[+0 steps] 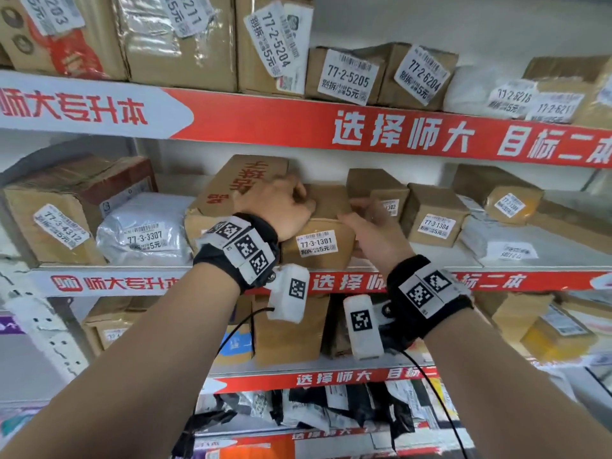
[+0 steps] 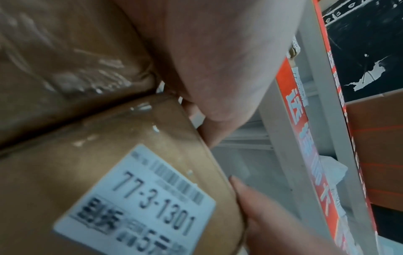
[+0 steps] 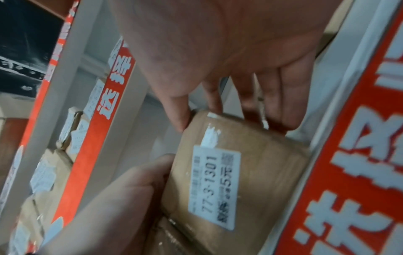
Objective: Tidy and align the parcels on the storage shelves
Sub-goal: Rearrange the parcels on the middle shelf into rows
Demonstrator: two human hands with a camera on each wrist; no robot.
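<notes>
On the middle shelf (image 1: 430, 260) stands a brown taped parcel labelled 77-3-1301 (image 1: 318, 241) (image 2: 135, 198) (image 3: 250, 172). My left hand (image 1: 291, 203) (image 2: 218, 69) lies on its top with the fingers curled over the far edge. My right hand (image 1: 359, 215) (image 3: 229, 107) holds its right end, thumb on the upper edge and fingers (image 3: 277, 112) down the side. A larger box with red characters (image 1: 238, 183) leans against the parcel's left side, partly under my left wrist.
Right of the parcel stand small boxes 77-3-1302 (image 1: 381, 193) and 77-3-1304 (image 1: 433, 217). A grey bag 77-3-3307 (image 1: 142, 226) and box 77-3-4312 (image 1: 59, 210) fill the left. The upper shelf's red banner (image 1: 364, 130) hangs close overhead. More parcels crowd the shelves above and below.
</notes>
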